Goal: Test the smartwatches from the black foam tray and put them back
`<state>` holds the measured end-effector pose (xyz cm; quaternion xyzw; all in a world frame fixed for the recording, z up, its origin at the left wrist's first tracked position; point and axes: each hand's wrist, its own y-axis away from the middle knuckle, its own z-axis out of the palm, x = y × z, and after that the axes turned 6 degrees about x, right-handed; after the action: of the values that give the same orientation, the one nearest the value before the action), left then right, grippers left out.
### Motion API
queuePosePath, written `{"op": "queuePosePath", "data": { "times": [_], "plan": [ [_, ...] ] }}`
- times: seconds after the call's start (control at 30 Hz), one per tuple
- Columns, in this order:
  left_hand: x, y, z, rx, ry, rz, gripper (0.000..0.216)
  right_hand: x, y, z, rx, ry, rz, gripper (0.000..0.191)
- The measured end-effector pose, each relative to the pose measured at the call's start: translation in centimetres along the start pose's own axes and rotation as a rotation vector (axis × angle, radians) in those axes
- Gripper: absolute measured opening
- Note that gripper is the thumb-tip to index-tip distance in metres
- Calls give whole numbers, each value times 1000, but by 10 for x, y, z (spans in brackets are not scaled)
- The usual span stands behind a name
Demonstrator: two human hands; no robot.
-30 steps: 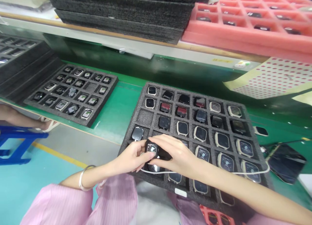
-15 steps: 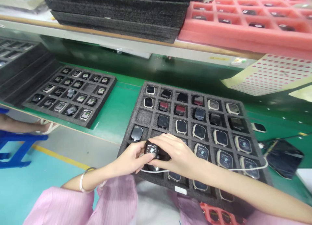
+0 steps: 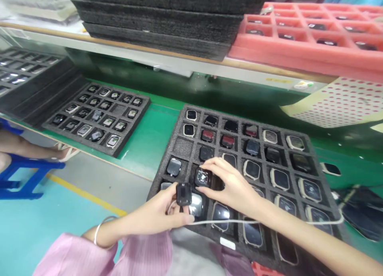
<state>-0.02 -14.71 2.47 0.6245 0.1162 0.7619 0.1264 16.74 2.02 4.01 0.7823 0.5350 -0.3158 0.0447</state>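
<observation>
My left hand (image 3: 169,208) grips a black square charger (image 3: 183,194) just above the near left part of a dark foam tray (image 3: 182,147). A white cable (image 3: 221,221) runs from that hand to the right across the tray. In my right hand (image 3: 229,178) is a black smartwatch (image 3: 202,177) with a lit dial, pinched at its edges over a compartment of the tray. I cannot tell whether the watch rests on the compartment floor. Several square watches with dark, red or pale-rimmed faces fill compartments around my hands.
Another foam tray of watches (image 3: 97,115) lies to the left, beside stacked trays (image 3: 36,88). Above, a shelf bears black foam sheets (image 3: 161,28) and a pink foam tray (image 3: 287,48). A single watch (image 3: 331,169) lies right of the tray. Someone's leg (image 3: 32,144) shows at left.
The charger and the watch, together between my hands before, are now apart. My right hand has carried the watch up and right to a compartment; my left hand keeps the charger lower down.
</observation>
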Motion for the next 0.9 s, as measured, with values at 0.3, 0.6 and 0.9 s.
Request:
{"op": "queuePosePath", "data": {
  "times": [0.3,0.6,0.9],
  "plan": [
    [-9,14,-5,94,244,65,35,-29,-53,26,-138,408,-289,22],
    [-19,12,-25,102,392,143,40,-8,-71,44,-14,234,-353,23],
    [-4,14,-25,94,406,100,39,-50,-59,9,-253,-59,-390,32]
  ]
}}
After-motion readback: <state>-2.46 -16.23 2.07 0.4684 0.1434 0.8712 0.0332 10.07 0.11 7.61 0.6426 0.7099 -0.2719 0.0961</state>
